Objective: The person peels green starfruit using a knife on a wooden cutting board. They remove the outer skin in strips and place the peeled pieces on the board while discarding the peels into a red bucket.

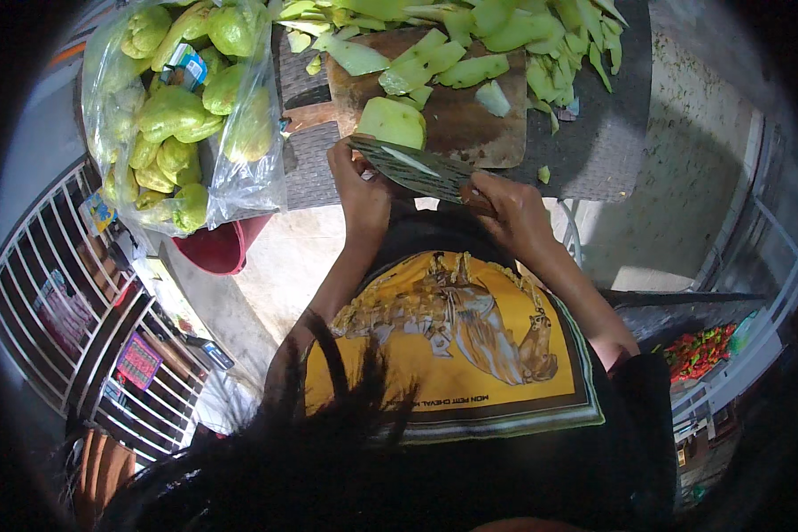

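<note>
My right hand (509, 207) grips the wooden handle of a broad-bladed kitchen knife (415, 166). The blade is wet and points left, just off the near edge of a wooden cutting board (462, 136). My left hand (359, 193) is curled at the blade's tip; whether it pinches the blade or something under it is hidden. Right behind the blade, a peeled, cut chunk of chayote (392, 123) rests on the board. Flat pale-green chayote slices (422, 66) lie farther back on it, with a small offcut (492, 98) to their right.
A clear plastic bag of whole chayotes (176, 113) stands at the left of the dark woven-textured tabletop (585, 159). Many slices (565, 40) are heaped at the back. Below the bag is a red bucket (219, 246). Red and green peppers (698, 352) lie at lower right.
</note>
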Available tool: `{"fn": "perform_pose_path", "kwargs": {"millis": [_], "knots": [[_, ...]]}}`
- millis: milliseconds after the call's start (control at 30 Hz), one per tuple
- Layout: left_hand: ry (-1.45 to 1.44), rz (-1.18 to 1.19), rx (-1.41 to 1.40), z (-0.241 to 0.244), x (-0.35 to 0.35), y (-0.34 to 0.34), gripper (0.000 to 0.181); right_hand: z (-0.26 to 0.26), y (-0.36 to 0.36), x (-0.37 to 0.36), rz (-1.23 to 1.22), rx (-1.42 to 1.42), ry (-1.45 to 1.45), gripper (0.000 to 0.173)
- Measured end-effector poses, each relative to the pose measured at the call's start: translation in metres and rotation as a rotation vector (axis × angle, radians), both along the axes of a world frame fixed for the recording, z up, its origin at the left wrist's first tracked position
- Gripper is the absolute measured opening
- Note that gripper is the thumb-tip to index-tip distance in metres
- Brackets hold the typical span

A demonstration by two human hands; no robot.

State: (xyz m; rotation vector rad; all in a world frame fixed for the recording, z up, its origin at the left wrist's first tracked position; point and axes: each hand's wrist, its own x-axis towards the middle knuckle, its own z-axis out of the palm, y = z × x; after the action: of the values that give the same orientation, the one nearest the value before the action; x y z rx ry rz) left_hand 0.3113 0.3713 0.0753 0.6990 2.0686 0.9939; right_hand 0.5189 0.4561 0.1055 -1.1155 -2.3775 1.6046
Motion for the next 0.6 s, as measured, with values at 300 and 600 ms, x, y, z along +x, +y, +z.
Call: {"fn": "perform_pose_path", "kwargs": {"millis": [300,600], "knots": [[0.052,0.006,-0.005,0.002,-0.003,0.003,0.043,-0.006,-0.005,-0.013,0.015,0.095,-0.038,0.021],[-0.219,0.054,0.181,-0.003,-0.001,0.003,0.048,-0.029,0.012,-0.034,0.005,0.053,-0.113,0.020]]}}
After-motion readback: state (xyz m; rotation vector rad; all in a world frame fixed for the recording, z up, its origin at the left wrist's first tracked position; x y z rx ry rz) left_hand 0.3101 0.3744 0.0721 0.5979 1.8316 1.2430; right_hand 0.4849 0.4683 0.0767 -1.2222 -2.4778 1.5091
